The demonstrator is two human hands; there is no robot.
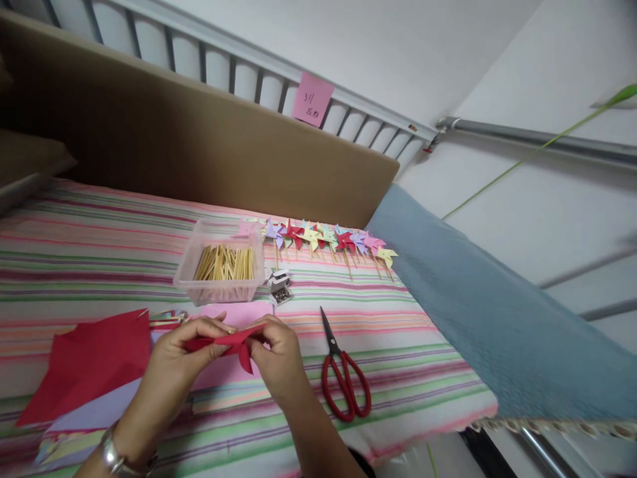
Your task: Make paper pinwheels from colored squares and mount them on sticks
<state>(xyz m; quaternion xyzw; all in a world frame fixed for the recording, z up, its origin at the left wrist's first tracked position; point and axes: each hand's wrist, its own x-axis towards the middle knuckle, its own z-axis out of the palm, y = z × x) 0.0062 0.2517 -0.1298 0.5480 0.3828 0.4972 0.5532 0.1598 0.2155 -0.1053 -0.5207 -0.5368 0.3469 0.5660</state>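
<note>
Between my two hands is a folded red paper pinwheel (242,352), its blades bent and partly hidden by fingers. My left hand (192,345) pinches its left side, and my right hand (276,355) grips the other side. Below them lies a pink paper sheet (219,377). Red paper (99,358) rests at the left over purple and other coloured sheets. To the right, scissors (343,382) with red handles lie with their blades together. Beyond my hands, a clear plastic box (192,269) holds many thin wooden sticks (226,263).
Small boxes (280,292) of metal pins stand beside the clear box. Finished pinwheels (311,237) on sticks lie in a row at the back. A cardboard panel (249,146) rises behind the striped cloth (398,345). Blue fabric (472,299) hangs at the right.
</note>
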